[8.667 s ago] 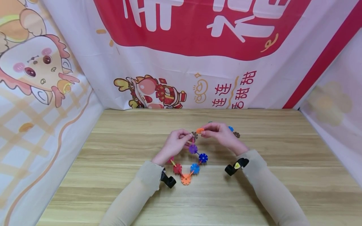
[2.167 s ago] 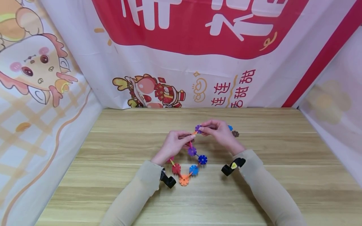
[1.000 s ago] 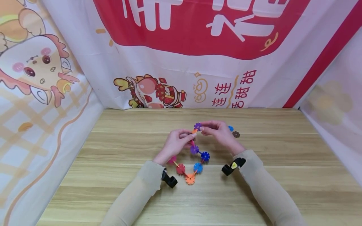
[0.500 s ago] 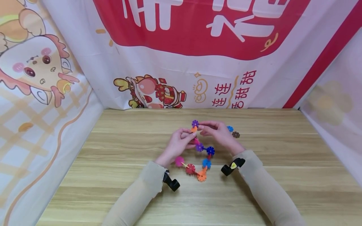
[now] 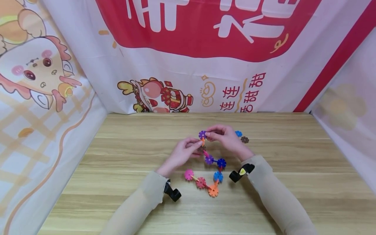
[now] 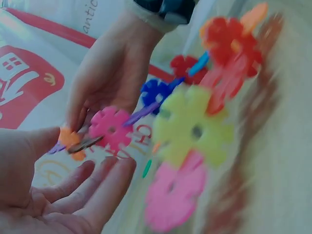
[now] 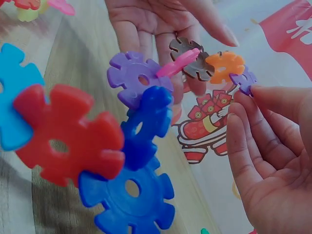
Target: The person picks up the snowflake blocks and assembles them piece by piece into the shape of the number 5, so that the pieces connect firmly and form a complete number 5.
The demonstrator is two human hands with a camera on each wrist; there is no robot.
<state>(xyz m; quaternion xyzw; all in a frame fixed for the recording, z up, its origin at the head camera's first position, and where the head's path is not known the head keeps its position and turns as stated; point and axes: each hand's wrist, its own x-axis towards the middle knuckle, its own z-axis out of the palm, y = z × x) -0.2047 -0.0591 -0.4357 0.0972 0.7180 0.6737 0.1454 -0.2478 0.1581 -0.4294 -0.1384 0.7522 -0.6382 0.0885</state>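
Note:
A chain of notched plastic snowflake discs hangs in front of me. My right hand (image 5: 226, 138) pinches the purple disc (image 7: 243, 80) at its top end between thumb and fingers. An orange disc (image 7: 225, 67) is slotted to it, followed by a brown disc (image 7: 191, 58). My left hand (image 5: 180, 155) is around the brown disc, fingers spread and apart, gripping nothing visible. Further down come a purple disc (image 5: 209, 159), a dark blue one (image 5: 221, 163), a light blue one (image 5: 218, 176), an orange one (image 5: 213, 190), a red one (image 5: 201, 182) and a pink end disc (image 5: 189, 175).
Beyond my right hand, a loose blue disc (image 5: 238, 133) and a loose brown disc (image 5: 245, 139) lie on the wooden table (image 5: 132, 209). A printed cloth (image 5: 182, 65) hangs along the table's back edge, with more cloth at both sides.
Earlier my right hand held the orange disc by the brown one; now a purple disc is joined beyond it. The chain's lower part has swung right, and my left fingers have loosened.

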